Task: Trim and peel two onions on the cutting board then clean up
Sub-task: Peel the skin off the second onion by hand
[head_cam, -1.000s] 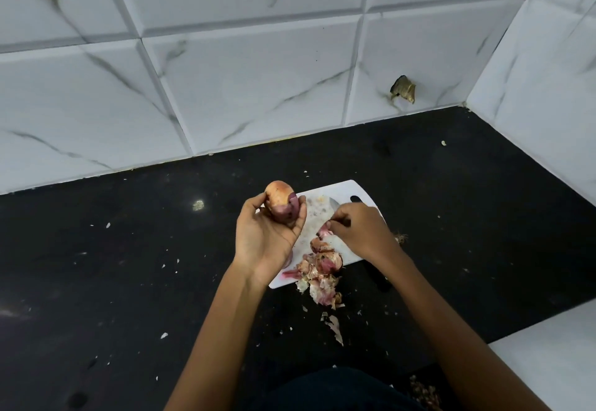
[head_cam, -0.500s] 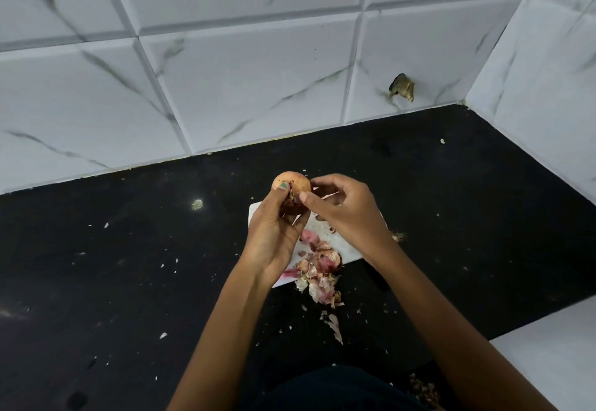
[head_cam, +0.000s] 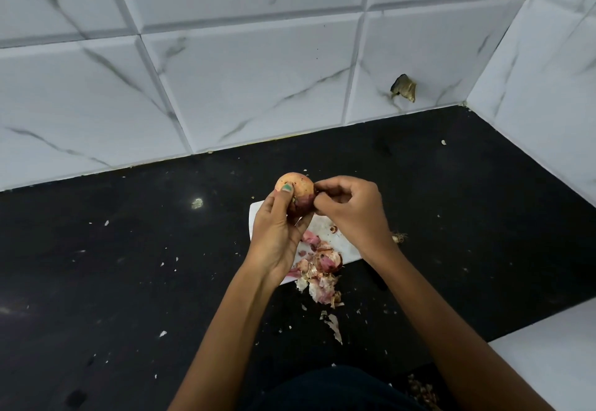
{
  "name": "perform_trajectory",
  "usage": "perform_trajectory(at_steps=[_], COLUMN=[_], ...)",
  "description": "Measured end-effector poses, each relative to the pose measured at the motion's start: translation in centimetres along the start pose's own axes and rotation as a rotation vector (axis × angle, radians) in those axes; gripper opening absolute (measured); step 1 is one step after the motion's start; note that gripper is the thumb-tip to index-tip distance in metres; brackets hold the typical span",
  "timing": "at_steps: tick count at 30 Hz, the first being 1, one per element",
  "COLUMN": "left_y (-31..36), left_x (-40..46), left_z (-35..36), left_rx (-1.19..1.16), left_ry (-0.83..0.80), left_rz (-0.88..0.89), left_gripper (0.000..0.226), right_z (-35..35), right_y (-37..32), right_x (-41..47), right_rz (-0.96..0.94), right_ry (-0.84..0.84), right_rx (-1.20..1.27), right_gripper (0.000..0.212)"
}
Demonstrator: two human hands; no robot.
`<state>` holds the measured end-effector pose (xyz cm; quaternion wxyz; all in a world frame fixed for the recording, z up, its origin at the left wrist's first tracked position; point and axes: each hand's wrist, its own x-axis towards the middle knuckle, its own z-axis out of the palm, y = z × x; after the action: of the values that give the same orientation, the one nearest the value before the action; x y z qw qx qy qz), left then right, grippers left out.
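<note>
The onion (head_cam: 295, 192) sits between both hands, above the cutting board (head_cam: 342, 243). Peels (head_cam: 319, 268) lie on the board's near edge, spilling onto the counter (head_cam: 129, 265).

The right hand (head_cam: 350, 210) left the cutting board (head_cam: 345, 243) at centre frame and rose to pinch at the onion (head_cam: 298, 189), which the left hand (head_cam: 277, 233) turned slightly.
</note>
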<state>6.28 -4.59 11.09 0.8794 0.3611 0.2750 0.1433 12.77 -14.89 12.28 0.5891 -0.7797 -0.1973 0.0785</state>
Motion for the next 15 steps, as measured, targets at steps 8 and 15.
perform_trajectory(at_steps=[8,15], left_y=[-0.21,0.11], left_x=[0.03,-0.31], left_z=[-0.15,-0.03], left_rx=[0.055,-0.059], left_ry=[-0.001,-0.013], left_rz=[0.046,-0.007], left_gripper=[0.029,0.040], right_z=[0.24,-0.24], right_y=[-0.03,0.31], right_x=[-0.15,0.18], right_rz=[-0.023,-0.042], right_ry=[-0.060,-0.008], right_rx=[-0.025,0.015], right_gripper=[0.026,0.017])
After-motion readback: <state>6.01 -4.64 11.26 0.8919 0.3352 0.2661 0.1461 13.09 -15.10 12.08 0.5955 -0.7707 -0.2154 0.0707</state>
